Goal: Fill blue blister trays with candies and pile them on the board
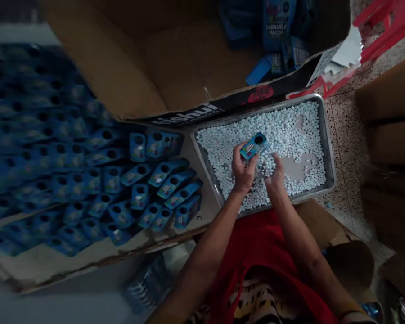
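My left hand is closed around a small blue candy box, tilted, with a dark round hole in its top end. Beside it, my right hand is cupped with a small heap of pale candies against its fingers. Both hands are over a metal tray spread with many small white and pale blue candies. Bare metal shows through on the tray's right side. To the left stand rows of similar blue boxes with round holes, several with white showing in the hole.
A large open cardboard box behind the tray holds several blue boxes at its right. The rows stand on a pale table. Brown cartons and a red plastic piece are at right, over a speckled floor.
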`<state>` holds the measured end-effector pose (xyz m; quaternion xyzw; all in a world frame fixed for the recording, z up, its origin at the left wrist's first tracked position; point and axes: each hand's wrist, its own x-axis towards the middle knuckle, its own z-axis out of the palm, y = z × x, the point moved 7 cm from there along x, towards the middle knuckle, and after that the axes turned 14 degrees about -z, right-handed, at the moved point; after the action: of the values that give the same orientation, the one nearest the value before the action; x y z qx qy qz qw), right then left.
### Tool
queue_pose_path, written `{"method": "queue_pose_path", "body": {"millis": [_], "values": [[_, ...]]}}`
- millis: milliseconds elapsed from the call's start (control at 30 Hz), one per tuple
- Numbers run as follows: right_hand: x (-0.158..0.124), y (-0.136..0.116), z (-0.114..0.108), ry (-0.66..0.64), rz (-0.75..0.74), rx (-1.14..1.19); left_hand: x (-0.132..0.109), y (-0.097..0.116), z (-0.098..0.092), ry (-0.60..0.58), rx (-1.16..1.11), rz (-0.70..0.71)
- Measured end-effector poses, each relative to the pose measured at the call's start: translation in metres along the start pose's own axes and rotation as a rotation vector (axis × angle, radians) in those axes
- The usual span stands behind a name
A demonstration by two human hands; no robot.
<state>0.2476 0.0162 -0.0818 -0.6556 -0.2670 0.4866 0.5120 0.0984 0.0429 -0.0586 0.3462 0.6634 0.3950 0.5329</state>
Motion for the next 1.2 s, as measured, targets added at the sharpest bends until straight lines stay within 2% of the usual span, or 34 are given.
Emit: {"method": "queue_pose_path", "body": {"millis": [67, 133, 200, 300, 467, 633, 767, 1000, 1200], "values": [[-0.007, -0.01, -0.004, 0.083, 0.156, 0.17, -0.001, 0.018, -0.032, -0.039, 0.02, 0.074], [-0.016, -0.03, 0.001, 0.068, 0.255, 0.351, -0.003, 0.031, -0.059, -0.111, 0.023, 0.147], [-0.024, -0.062, 0.013, -0.039, 0.23, 0.459, -0.006, 0.035, -0.078, -0.179, 0.006, 0.157], [-0.034, -0.106, 0.036, -0.167, 0.162, 0.5, -0.011, 0.03, -0.093, -0.214, 0.003, 0.075], [-0.035, -0.147, 0.079, -0.229, 0.056, 0.56, -0.02, 0.033, -0.093, -0.219, 0.085, 0.021], [-0.03, -0.154, 0.102, -0.263, -0.028, 0.5, -0.019, 0.041, -0.088, -0.234, 0.103, 0.053], [-0.025, -0.155, 0.107, -0.299, -0.121, 0.465, -0.016, 0.037, -0.09, -0.213, 0.134, 0.051], [-0.015, -0.15, 0.107, -0.207, -0.18, 0.398, -0.013, 0.036, -0.093, -0.173, 0.192, 0.078], [-0.016, -0.149, 0.109, -0.257, -0.22, 0.339, -0.009, 0.038, -0.093, -0.147, 0.251, 0.114]]}}
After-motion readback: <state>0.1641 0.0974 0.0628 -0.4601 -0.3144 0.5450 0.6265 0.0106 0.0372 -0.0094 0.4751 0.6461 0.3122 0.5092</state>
